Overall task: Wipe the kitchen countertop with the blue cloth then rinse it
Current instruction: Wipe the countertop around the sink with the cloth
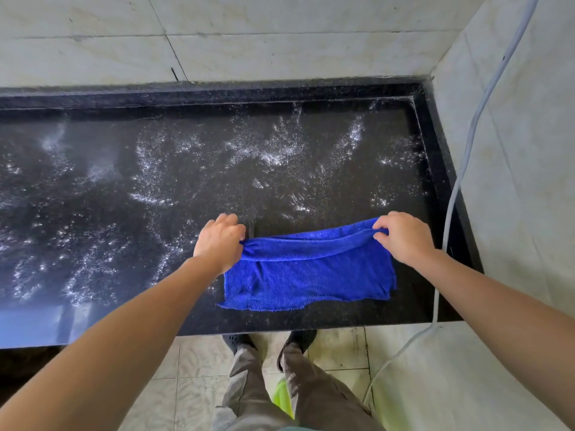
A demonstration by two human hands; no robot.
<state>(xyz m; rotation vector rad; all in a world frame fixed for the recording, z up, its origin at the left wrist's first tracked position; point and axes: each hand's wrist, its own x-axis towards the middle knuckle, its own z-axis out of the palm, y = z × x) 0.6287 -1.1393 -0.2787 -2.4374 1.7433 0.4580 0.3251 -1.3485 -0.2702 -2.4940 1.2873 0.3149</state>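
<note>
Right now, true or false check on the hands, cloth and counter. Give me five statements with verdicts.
1. The left hand and right hand each grip the far edge of the blue cloth, one at each end. True.
2. The blue cloth is bunched into a ball. False: it lies spread out, with only its far edge lifted.
3. The dark countertop is speckled with pale, wet-looking marks. True.
4. A pale cable runs down the left side. False: it runs down the right side, along the wall.
5. The blue cloth sits against the back wall. False: it lies near the countertop's front edge.
</note>
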